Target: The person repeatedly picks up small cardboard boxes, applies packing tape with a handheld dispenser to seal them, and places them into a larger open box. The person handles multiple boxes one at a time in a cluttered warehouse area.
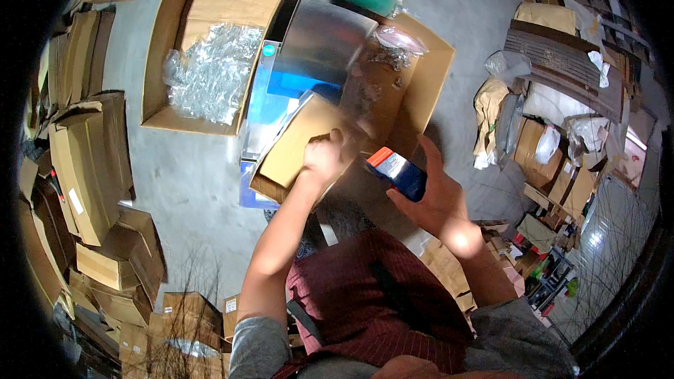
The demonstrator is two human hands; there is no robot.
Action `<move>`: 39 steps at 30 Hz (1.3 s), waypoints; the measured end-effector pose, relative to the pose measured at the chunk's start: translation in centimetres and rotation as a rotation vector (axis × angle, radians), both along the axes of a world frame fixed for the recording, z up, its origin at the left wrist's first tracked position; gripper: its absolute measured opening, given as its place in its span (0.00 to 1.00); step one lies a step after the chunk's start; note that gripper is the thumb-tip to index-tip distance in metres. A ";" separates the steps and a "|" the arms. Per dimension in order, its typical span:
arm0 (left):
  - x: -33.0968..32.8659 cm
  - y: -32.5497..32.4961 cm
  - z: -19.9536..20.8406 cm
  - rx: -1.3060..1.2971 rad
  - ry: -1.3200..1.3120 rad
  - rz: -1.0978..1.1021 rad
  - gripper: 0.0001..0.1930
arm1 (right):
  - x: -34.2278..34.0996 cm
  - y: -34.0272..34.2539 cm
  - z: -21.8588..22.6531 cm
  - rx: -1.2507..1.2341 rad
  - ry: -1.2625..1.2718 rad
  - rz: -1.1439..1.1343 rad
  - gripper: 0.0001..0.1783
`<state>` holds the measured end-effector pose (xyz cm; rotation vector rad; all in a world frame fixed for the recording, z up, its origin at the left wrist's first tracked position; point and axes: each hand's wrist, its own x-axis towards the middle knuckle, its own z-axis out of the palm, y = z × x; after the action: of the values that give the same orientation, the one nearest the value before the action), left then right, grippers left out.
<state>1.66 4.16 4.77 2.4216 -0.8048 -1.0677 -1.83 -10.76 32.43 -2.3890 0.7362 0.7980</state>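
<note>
The brown box (298, 133) looks like matt, smooth cardboard; the blue-and-orange pack (406, 176) has a glossy face, though paper or plastic cannot be told. Clear, shiny, crinkled plastic wrapping (214, 74) contrasts with the dull cardboard of the large carton (159, 91). The grey panel (319, 31) has a smooth, metallic sheen. The dark red apron (372, 288) is matt, finely striped cloth; the floor (189, 200) looks smooth.

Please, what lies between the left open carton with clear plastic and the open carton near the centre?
The head view shows a shiny grey panel, with a blue surface below it in the picture, between the left carton and the centre carton.
</note>
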 end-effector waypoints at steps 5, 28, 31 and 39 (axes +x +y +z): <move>-1.0 2.6 0.9 -0.256 -0.032 0.187 0.21 | -0.8 -0.1 -0.2 -0.023 -0.026 0.034 0.58; 1.1 5.2 16.1 -0.396 0.279 0.504 0.21 | -3.4 1.1 9.5 -0.088 -0.447 0.476 0.41; 2.5 8.5 22.9 -0.524 0.429 0.585 0.19 | -3.5 1.8 13.6 -0.072 -0.508 0.574 0.40; 1.5 17.9 37.1 -0.921 0.837 0.795 0.27 | -5.6 7.2 21.2 -0.051 -0.714 0.703 0.35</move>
<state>3.15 22.05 41.85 1.1306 0.0266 -0.9214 -7.45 -3.56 53.59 -2.7165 -0.3890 0.1009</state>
